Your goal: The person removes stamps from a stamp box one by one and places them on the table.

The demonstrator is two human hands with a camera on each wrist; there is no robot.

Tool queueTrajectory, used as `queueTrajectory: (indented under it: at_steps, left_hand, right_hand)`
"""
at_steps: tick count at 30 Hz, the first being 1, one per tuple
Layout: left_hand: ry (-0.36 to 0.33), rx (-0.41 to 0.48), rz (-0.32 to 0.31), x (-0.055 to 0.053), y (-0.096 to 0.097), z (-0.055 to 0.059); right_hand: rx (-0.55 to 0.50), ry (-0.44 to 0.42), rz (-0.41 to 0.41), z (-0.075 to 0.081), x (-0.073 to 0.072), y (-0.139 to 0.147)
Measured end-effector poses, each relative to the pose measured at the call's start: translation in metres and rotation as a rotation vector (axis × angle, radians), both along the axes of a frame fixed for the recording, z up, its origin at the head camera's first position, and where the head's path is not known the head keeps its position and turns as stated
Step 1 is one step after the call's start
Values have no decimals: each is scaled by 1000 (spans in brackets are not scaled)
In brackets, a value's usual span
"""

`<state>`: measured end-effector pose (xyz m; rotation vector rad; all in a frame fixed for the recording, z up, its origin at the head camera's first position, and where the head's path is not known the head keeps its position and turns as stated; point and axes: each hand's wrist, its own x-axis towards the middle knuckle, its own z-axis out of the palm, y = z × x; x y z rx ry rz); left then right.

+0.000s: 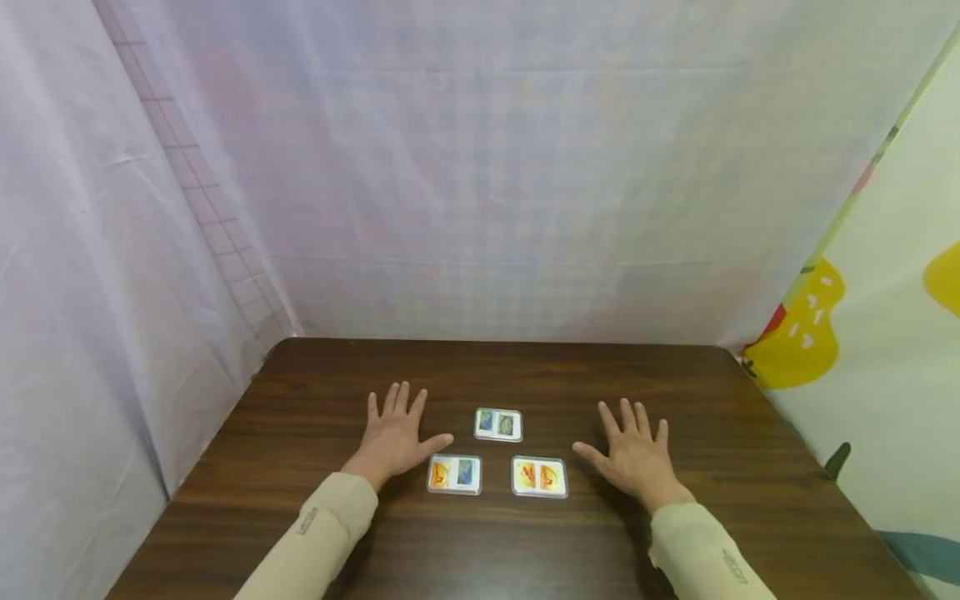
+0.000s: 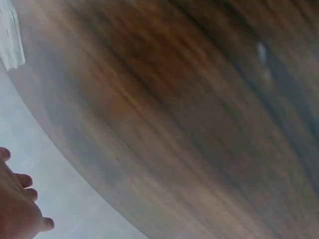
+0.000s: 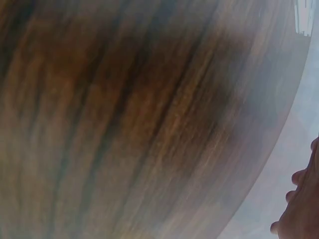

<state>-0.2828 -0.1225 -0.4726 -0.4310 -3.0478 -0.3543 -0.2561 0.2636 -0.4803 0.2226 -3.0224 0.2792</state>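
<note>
Three small cards in clear cases, each with two pictures side by side, lie flat in a triangle on the dark table. The far card (image 1: 498, 425) pairs a blue picture with a greenish one. Nearer on the left is a card (image 1: 454, 474) with an orange and a blue picture; its neighbour (image 1: 539, 477) bears two orange pictures. My left hand (image 1: 393, 435) is spread, palm down, with its thumb close to the left card's far edge. On the other side, my right hand (image 1: 634, 454) spreads its fingers too, its thumb pointing toward the right card. Neither holds anything.
The wood-grain table (image 1: 480, 550) has rounded far corners. A pale curtain (image 1: 480, 208) hangs behind it, and a white sheet (image 1: 67, 292) hangs along the left. At the right is a cloth (image 1: 885, 433) printed with yellow shapes.
</note>
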Motion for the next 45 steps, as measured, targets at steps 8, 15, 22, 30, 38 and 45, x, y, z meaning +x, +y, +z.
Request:
queueTrajectory:
  at_steps: [8,15,22,30,38,45]
  left_hand:
    - [2,20,-48,9,13,3]
    - [17,0,-75,9,24,2]
    - [35,-4,-108,12,33,0]
    - [23,-14,-145,20,43,0]
    - [16,-26,-157,22,51,-1]
    - [18,22,-187,21,57,2]
  right_hand:
    - [-17,16,16,-3,6,-2]
    - [-17,17,26,-8,6,-4]
    - [-16,29,33,-6,9,-6]
    - [-7,46,48,-8,14,-5]
    - [-34,46,84,-7,15,-9]
    - [-71,5,128,-2,13,-16]
